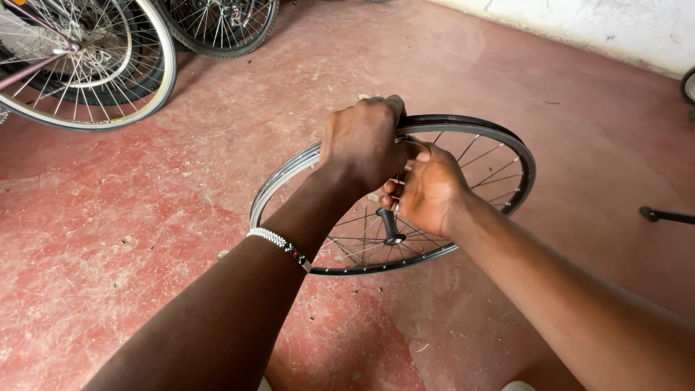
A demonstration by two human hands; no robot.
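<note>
Hands are meeting at the far upper edge of a bare bicycle wheel [329, 250]. The left hand [360, 141] is curling over the rim from above, fingers closed tight around it and knuckles facing the camera, with a beaded bracelet [281, 246] in white, red and dark beads sitting on its wrist. The right hand [428, 190] is pressing in just beside it, touching it, its fingers folded inward around something at the rim that is too hidden to make out; the thumb side is lying against the rim's inner edge.

Held between both hands, the wheel is tilting toward the camera, its near edge low over the red concrete floor [145, 217]; whether that edge is touching the floor cannot be told. The left part of the rim is showing bare silver metal, while a black strip [470, 123] is running along the right part, starting at the hands. Thin spokes are fanning out from the black hub [392, 230], whose axle is standing up just below the right hand.

Farther out, two other bicycle wheels [94, 65] with tyres are standing at the top left, well apart from the hands. A dark tool end [662, 214] is lying on the floor at the right edge, and a pale wall [615, 25] is bordering the floor at the top right.
</note>
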